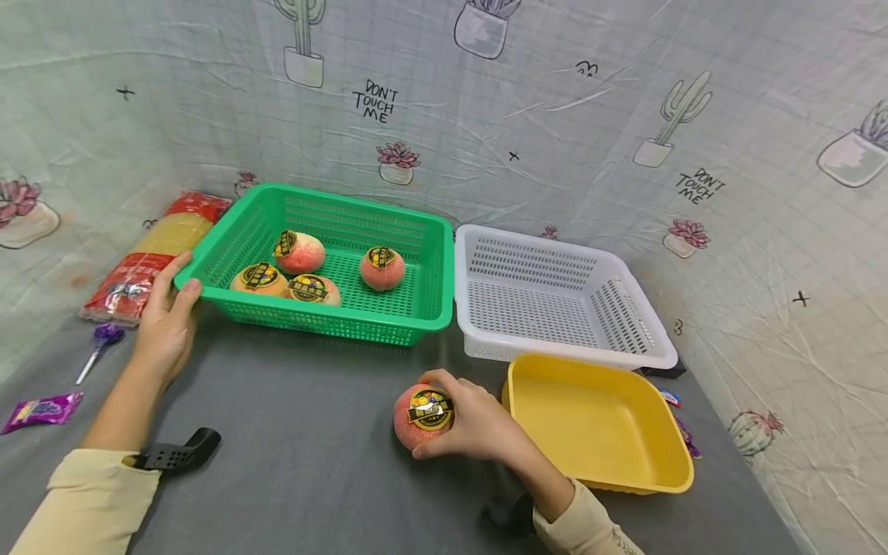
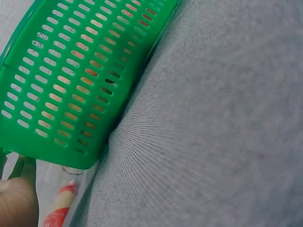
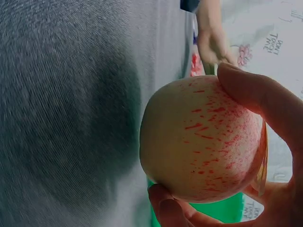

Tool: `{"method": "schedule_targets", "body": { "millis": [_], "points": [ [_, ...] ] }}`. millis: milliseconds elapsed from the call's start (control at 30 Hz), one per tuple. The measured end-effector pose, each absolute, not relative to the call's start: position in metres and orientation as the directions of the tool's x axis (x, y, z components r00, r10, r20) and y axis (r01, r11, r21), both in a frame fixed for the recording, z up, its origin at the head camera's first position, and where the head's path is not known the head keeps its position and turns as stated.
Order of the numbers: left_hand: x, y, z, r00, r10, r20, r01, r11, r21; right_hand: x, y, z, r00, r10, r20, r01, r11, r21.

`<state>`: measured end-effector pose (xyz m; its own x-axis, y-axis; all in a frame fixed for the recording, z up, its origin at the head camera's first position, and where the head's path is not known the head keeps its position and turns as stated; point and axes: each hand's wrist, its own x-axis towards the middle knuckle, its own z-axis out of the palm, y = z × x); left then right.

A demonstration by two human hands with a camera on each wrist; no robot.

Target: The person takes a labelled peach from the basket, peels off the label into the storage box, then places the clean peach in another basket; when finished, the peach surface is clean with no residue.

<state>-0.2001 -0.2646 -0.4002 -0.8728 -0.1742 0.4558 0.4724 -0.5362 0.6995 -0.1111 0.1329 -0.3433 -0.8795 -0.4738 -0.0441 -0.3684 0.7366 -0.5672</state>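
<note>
Right hand (image 1: 479,424) curls round a peach (image 1: 423,417) just above the grey desk (image 1: 298,432), beside the yellow tray (image 1: 666,470). Left hand (image 1: 166,320) grips the green basket's (image 1: 347,327) corner. Risk: round fruit slipping and rolling; basket tipping if tugged.

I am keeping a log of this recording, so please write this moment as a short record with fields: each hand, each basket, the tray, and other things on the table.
left hand: grips the corner of the green basket
right hand: holds a labelled peach at the grey table
green basket contents: four labelled peaches
white basket: nothing in it, right of the green one
yellow tray: nothing in it, in front of the white basket
other: red-and-yellow packet, purple lollipop, purple sachet
</note>
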Motion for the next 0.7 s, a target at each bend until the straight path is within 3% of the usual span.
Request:
{"method": "schedule_targets", "body": {
  "millis": [133,200,267,400,500,567,633,700],
  "points": [
    [-0.196,-0.261,-0.395,-0.863,-0.3,0.405,0.493,-0.335,0.803,-0.111,0.129,-0.35,-0.892,-0.45,-0.043,-0.351,0.749,-0.561],
    [-0.192,-0.254,-0.389,-0.815,-0.424,0.394,0.496,-0.159,0.854,-0.112,0.128,-0.352,-0.895,-0.443,-0.045,-0.346,0.756,-0.557],
    [-0.187,-0.242,-0.38,-0.712,-0.559,0.424,0.493,0.031,0.869,-0.111,0.128,-0.354,-0.898,-0.438,-0.049,-0.341,0.761,-0.552],
    [-0.171,-0.205,-0.357,-0.392,-0.682,0.618,0.574,0.344,0.743,-0.109,0.128,-0.354,-0.901,-0.43,-0.06,-0.331,0.771,-0.544],
    [-0.16,-0.173,-0.35,-0.212,-0.561,0.8,0.708,0.477,0.522,-0.107,0.128,-0.354,-0.899,-0.433,-0.061,-0.332,0.767,-0.549],
    [-0.156,-0.154,-0.355,-0.149,-0.393,0.907,0.806,0.483,0.341,-0.107,0.129,-0.355,-0.896,-0.441,-0.051,-0.341,0.758,-0.555],
    [-0.153,-0.14,-0.365,-0.151,-0.155,0.976,0.886,0.417,0.204,-0.107,0.129,-0.356,-0.892,-0.45,-0.036,-0.354,0.746,-0.564],
    [-0.148,-0.129,-0.377,-0.23,0.075,0.97,0.936,0.29,0.2,-0.107,0.13,-0.357,-0.889,-0.457,-0.023,-0.363,0.735,-0.572]
  ]
}}
